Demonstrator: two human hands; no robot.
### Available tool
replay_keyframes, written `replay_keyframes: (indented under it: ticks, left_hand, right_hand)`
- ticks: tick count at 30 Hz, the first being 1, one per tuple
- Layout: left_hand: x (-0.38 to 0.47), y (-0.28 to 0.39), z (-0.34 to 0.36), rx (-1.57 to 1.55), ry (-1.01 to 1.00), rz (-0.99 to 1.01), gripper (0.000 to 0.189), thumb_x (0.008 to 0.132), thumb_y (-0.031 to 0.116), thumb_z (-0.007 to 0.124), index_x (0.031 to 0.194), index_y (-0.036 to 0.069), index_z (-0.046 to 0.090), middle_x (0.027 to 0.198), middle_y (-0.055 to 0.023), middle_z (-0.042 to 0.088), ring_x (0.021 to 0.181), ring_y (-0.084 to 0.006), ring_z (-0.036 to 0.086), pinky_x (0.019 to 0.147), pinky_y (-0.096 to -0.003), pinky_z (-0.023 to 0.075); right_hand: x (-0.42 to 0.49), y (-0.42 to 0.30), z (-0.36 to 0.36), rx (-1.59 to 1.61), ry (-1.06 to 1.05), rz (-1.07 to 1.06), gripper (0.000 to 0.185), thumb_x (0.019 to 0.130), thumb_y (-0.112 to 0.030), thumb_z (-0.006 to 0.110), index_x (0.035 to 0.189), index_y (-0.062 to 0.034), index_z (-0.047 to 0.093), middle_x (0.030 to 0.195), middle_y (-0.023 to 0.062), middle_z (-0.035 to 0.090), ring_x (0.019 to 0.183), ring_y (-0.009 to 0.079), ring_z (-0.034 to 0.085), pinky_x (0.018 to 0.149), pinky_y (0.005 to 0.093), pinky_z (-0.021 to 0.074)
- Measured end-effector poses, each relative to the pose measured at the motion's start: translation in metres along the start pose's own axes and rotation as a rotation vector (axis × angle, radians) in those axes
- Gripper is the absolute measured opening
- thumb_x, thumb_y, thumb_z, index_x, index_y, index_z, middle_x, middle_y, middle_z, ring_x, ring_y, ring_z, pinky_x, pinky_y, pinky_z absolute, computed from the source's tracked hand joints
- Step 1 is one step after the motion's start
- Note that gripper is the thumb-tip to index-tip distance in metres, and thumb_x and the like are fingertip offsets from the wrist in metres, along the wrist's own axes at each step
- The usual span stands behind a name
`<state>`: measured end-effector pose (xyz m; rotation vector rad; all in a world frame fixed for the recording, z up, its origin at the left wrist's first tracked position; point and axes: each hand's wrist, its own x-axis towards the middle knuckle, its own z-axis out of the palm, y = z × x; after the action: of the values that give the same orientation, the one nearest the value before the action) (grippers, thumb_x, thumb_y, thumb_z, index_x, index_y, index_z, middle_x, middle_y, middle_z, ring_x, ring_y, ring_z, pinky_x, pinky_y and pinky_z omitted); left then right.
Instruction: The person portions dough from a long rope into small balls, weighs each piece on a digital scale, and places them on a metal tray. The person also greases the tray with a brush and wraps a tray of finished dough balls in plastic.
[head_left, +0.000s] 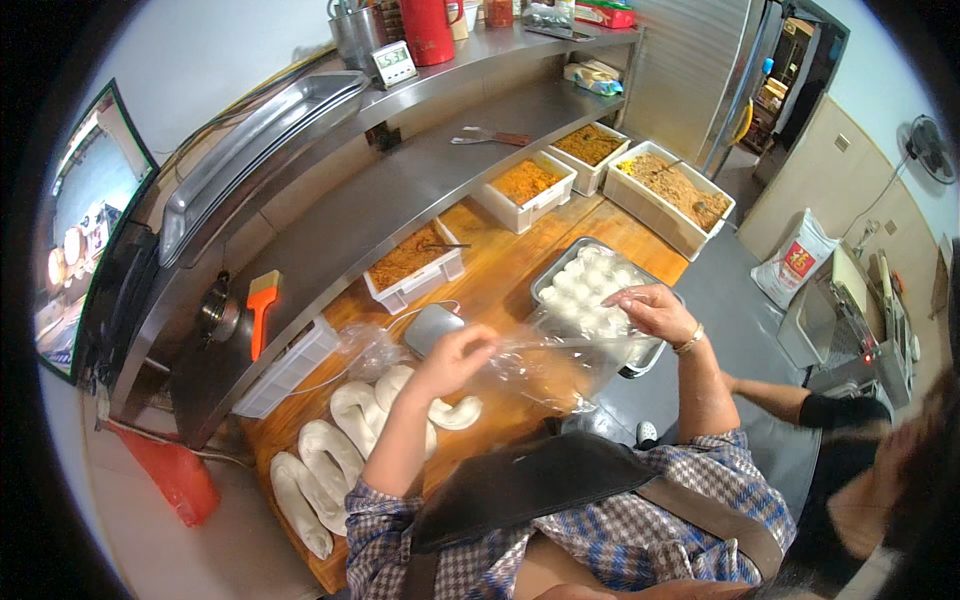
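A thin clear plastic sheet (559, 367) stretches between my two hands over the table's front edge. Its left end is gripped by my left hand (459, 358), above the wooden tabletop (480, 281). My right hand (661, 315) pinches the other end over a dark tray (541, 279). White round dough balls (581, 281) fill that tray, and the film partly covers them. Long folded ropes of white dough (322, 465) lie on the wood, partly hidden behind my left forearm. A crumpled clear plastic bag (371, 351) rests near a silver kitchen scale (433, 326).
White tubs of orange-brown filling (409, 255) and crumbly tan filling (667, 191) line the table's back. A steel shelf (315, 169) overhangs it, holding an orange-handled pastry brush (262, 307) and a scraper (491, 137). At right, another person's arm (772, 397) reaches in close beside my right elbow.
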<state>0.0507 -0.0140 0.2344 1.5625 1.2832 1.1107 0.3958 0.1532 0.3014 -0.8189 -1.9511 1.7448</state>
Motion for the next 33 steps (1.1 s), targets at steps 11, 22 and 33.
replay_keyframes:
  ticks: [11,22,33]
  left_hand:
    - [0.071,-0.007,0.103,-0.477,-0.134,-0.086,0.012,0.102,0.007,0.052,0.112,0.003,0.054,0.089,-0.007,0.064,0.08,-0.0139,0.063,0.075,-0.0286,0.0524]
    - [0.201,-0.185,0.118,0.173,0.225,-0.204,0.022,0.095,0.003,0.056,0.117,0.004,0.058,0.088,-0.0061,0.064,0.08,-0.0145,0.064,0.069,-0.0307,0.0528]
    - [0.231,-0.193,0.101,0.768,0.237,-0.308,0.041,0.084,0.008,0.066,0.125,0.006,0.058,0.107,-0.0175,0.066,0.103,-0.0354,0.064,0.086,-0.0445,0.0507]
  right_hand:
    - [-0.043,0.005,-0.101,-0.19,0.184,0.117,0.024,0.099,-0.024,0.063,0.101,-0.0024,0.072,0.059,-0.0043,0.053,0.046,0.0041,0.044,0.041,0.0221,0.0327]
    - [0.166,0.214,-0.184,-0.891,0.379,0.042,0.025,0.083,-0.03,0.069,0.081,-0.005,0.065,0.076,0.0162,0.066,0.071,0.0358,0.064,0.064,0.0444,0.0498]
    - [0.192,0.239,-0.166,-0.91,0.516,0.078,0.027,0.08,-0.024,0.076,0.095,-0.0057,0.065,0.097,0.0173,0.066,0.092,0.0372,0.062,0.079,0.0472,0.0499]
